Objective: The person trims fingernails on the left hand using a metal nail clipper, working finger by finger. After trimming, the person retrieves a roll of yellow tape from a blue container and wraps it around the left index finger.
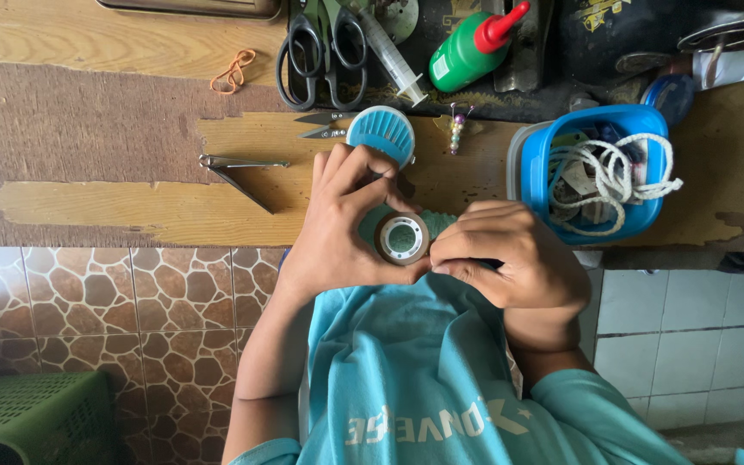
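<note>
Left of the hands: I count one orange rubber band (233, 71), one pair of tweezers (238, 176), one pair of black scissors (322, 53).
Left hand (337, 220): fingers curled round the tape roll (401, 238), gripping its rim.
Tape roll: one, between both hands, hole facing me.
Right hand (510, 258): fingertips pressed together, pinching at the roll's right edge; equally near.
Right side: one blue tub (592, 172) of white cord.

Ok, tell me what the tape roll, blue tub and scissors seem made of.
Tape roll: glossy brownish plastic film on a pale core, probably card. Blue tub: smooth moulded plastic, slightly shiny. Scissors: black handles; they look like plastic or coated metal.
</note>
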